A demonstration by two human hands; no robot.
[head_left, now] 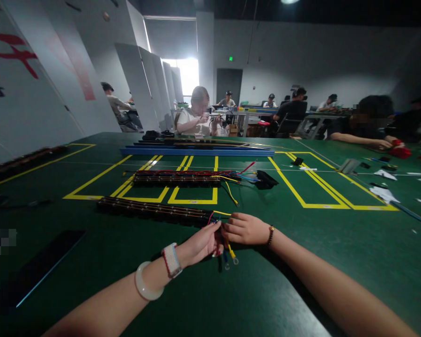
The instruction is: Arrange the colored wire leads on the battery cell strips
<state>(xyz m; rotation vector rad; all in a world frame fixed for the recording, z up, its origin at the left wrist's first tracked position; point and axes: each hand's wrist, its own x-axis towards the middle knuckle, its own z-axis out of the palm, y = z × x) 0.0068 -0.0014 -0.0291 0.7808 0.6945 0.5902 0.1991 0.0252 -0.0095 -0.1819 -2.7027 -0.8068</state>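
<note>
A long black strip with thin copper-coloured lines lies across the green table, its right end at my hands. Wires come out of that end. My left hand is closed round the wires, palm turned partly up. Close against it, my right hand has its fingers curled over the same wires. Below the hands hang a yellow wire with a ring terminal and a dark one beside it. Behind lies a second black strip with red, blue and yellow wires.
A blue rail crosses the table behind the strips. At the left lies a dark flat panel. Paper scraps and a blue tube are at the right. Persons sit across the table and at the far right.
</note>
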